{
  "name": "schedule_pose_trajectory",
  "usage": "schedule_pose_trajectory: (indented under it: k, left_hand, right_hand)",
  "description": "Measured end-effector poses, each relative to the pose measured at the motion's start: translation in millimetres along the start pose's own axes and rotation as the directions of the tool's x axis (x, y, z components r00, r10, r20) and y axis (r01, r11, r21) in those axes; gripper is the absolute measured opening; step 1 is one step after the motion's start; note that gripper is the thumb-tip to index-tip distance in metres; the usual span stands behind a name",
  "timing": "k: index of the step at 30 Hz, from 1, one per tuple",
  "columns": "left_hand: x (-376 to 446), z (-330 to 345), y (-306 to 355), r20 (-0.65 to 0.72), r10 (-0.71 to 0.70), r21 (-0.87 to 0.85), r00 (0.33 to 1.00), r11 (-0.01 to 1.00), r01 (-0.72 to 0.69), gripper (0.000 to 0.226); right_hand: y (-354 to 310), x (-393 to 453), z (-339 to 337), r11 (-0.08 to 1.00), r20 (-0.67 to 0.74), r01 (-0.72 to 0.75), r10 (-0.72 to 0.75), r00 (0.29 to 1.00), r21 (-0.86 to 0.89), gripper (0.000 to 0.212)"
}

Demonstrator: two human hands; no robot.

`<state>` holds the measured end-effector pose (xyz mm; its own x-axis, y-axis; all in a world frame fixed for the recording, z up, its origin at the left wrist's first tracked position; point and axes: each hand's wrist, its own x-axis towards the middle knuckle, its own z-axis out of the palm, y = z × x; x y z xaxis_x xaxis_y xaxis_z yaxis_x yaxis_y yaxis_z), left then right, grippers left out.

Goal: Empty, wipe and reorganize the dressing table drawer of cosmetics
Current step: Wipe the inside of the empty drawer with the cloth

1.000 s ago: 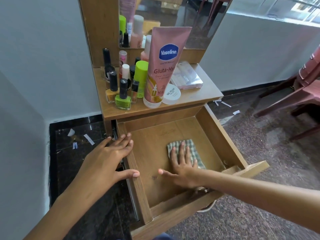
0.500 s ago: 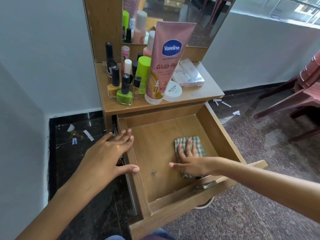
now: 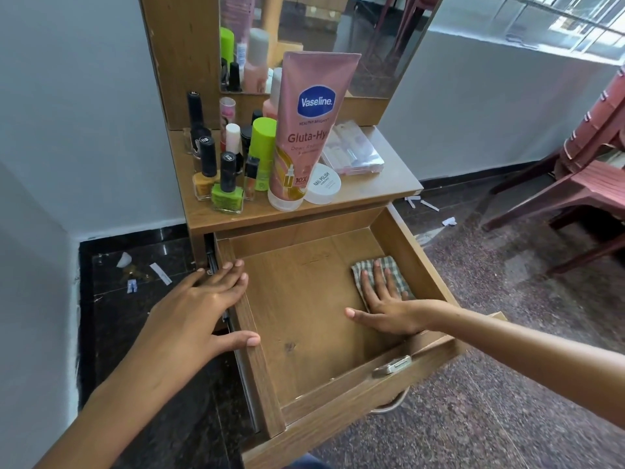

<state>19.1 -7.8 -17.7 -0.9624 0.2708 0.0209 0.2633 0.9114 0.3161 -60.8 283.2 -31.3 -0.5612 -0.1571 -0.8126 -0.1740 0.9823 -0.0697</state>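
The wooden drawer [image 3: 297, 333] is pulled out and holds nothing but a checked cloth [image 3: 389, 265] near its right wall. My right hand [image 3: 385, 306] lies flat on that cloth, fingers spread, pressing it to the drawer floor. My left hand [image 3: 199, 313] grips the drawer's left wall, thumb inside and fingers over the top. On the table top [image 3: 382, 184] stand the cosmetics: a pink Vaseline tube [image 3: 311, 130], a green nail polish bottle [image 3: 227, 191], a yellow nail polish bottle [image 3: 204, 177], a lime-capped bottle [image 3: 263, 150], a white jar [image 3: 323, 188] and a clear plastic case [image 3: 351, 152].
A mirror [image 3: 331, 42] rises behind the cosmetics. White walls close in on the left. Scraps of paper [image 3: 159, 274] lie on the dark floor to the left and right of the table. Maroon plastic chairs [image 3: 585, 187] stand at the right.
My right hand has slid the cloth from the drawer's middle toward its right wall and slightly farther back. My left hand has stayed on the left wall.
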Motion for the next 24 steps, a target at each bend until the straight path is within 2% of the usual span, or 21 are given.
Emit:
schedule_pose_trajectory:
  k: [3,8,9,13,16,17,20,24]
  left_hand:
    - [0,4,-5,0.032,-0.013,-0.021,0.999,1.0,0.013,0.092]
    - [2,1,-1,-0.011,-0.019,-0.039,1.0,0.999,0.019,0.086]
    - [1,2,-2,0.021,-0.016,-0.054,1.0,0.998,0.017,0.086]
    - [1,-2,-3,0.103,0.008,0.017,0.995,1.0,-0.01,0.085]
    - [1,2,-5,0.077,-0.024,-0.059,0.997,0.998,0.028,0.092]
    - [0,7,-8,0.019,-0.021,-0.058,1.0,0.998,0.022,0.094]
    - [0,12,-10,0.03,-0.036,-0.088,0.999,0.995,0.039,0.1]
    - [2,12,-13,0.041,-0.008,-0.085,0.999,0.996,0.012,0.103]
  right_hand:
    - [-14,-5,0,1.0,0.025,-0.021,0.021,0.999,0.007,0.11]
    - [-50,-12,14,1.0,0.098,0.006,-0.004,0.995,-0.015,0.105]
    - [-53,-11,18,1.0,0.092,0.01,-0.009,0.996,-0.012,0.107]
    - [-36,-6,20,0.999,0.064,0.04,-0.039,0.997,-0.012,0.107]
    - [-13,-5,12,1.0,0.056,0.019,-0.018,0.998,-0.022,0.112]
    - [-6,-3,9,1.0,0.047,-0.005,0.005,0.999,-0.021,0.112]
    - [4,-2,5,0.998,0.016,-0.056,0.056,0.998,0.001,0.1]
    - [8,-9,-4,0.997,-0.058,-0.04,0.043,0.997,0.06,0.082]
